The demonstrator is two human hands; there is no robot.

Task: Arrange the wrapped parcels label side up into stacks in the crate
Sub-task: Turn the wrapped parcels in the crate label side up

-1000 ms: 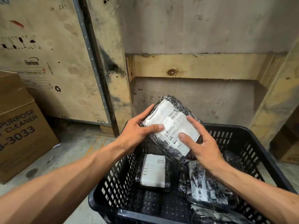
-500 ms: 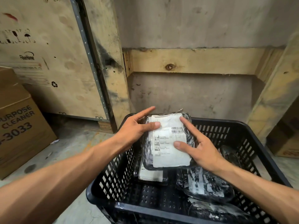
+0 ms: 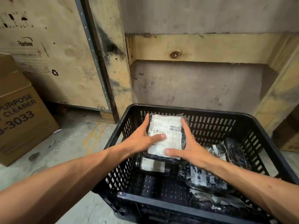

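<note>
Lowering a black plastic-wrapped parcel with a white paper label point(image 3: 166, 135) into the far-left corner of the black slotted plastic crate point(image 3: 210, 113), I hold it between both hands, label facing up. My left hand point(image 3: 139, 139) cups its left edge, thumb pressed flat on the label and the other fingers point(image 3: 146, 118) wrapped along the far side; my right hand point(image 3: 189, 147) clamps the right edge, thumb on the label's near corner. Both hands are thus closed on the parcel, not free.

Beneath it lies a second wrapped parcel with a white label point(image 3: 152, 164), also label up, only its near end showing; whether the two already touch I cannot tell. To the right, a loose heap of black wrapped parcels point(image 3: 208, 175) lies jumbled, some labels crumpled or turned aside.

To do this step well, I judge that the held parcel should be squared to the one below, edges and corners matched, before either hand lets go. The film looks slippery, so a flat press with both thumbs should settle it. Keeping the stack snug to the left crate wall ought to stop it sliding toward the heap.
</note>
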